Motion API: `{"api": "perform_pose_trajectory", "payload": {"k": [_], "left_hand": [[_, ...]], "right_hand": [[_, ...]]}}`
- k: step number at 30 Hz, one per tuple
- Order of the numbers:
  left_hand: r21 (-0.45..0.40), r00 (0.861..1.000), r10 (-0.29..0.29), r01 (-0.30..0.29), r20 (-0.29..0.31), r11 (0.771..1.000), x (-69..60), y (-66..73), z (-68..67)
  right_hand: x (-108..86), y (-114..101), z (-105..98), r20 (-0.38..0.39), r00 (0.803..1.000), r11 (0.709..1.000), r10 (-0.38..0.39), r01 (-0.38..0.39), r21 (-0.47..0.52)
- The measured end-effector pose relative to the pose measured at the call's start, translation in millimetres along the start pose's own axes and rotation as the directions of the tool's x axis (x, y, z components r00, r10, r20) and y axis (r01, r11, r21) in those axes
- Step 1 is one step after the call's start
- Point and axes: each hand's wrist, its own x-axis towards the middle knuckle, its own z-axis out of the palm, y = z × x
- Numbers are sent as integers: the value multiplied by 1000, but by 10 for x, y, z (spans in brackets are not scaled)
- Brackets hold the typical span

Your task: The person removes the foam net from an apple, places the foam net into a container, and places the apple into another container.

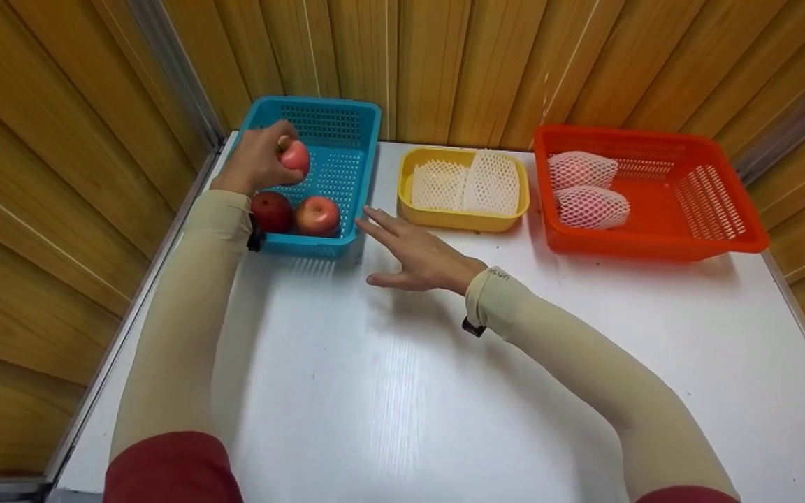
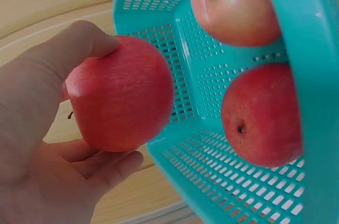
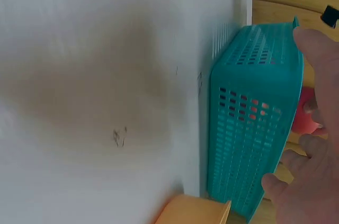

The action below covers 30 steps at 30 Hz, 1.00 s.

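Note:
My left hand (image 1: pixel 257 159) grips a red apple (image 2: pixel 123 94) between thumb and fingers, above the blue basket (image 1: pixel 372 150). Two more apples lie inside that basket: a dark red apple (image 1: pixel 272 212) and a paler pinkish apple (image 1: pixel 318 216), side by side at its near end. Just right of the basket, my right hand (image 1: pixel 416 255) is held over the table with its fingers spread and nothing in it. In the right wrist view its fingers (image 3: pixel 312 44) appear close to the basket's wall; whether they touch it I cannot tell.
A yellow basket (image 1: pixel 455 219) holding white foam net sleeves (image 1: pixel 492 183) stands at the back middle. To the right, a red basket (image 1: pixel 654 246) contains two apples in foam nets (image 1: pixel 592 207). Wooden panels (image 1: pixel 458 70) rise behind the white table (image 1: pixel 374 391).

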Motion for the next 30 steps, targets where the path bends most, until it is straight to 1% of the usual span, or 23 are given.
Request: {"api": "perform_pose_trajectory", "payload": {"k": [3,7,10,14,17,23,27,30], "left_hand": [[-1,1000,-25,25,18,1000,40,-19,-2],[1,998,-45,45,35,999,97,-37,-3],[4,997,-55,55,46,999,133,-52,-6],[11,994,-82,82,72,997,167,-66,-12],[23,990,-102,101,94,995,194,-71,-9],[52,985,-116,110,125,993,270,-75,9],[72,981,-127,117,149,990,315,-51,10],[77,979,-134,123,155,989,340,-23,6]], "right_hand": [[1,-41,48,10,1000,1000,-25,25,-5],[-12,-67,86,19,999,999,-36,37,-11],[-12,-81,97,12,998,998,-55,55,-22],[3,-101,105,9,997,997,-72,72,-39],[12,-113,113,15,998,997,-67,68,-41],[8,-122,131,11,999,998,-48,49,-38],[-2,-117,153,1,999,999,-42,42,-23],[-7,-114,167,-17,998,998,-54,53,-18]]}}
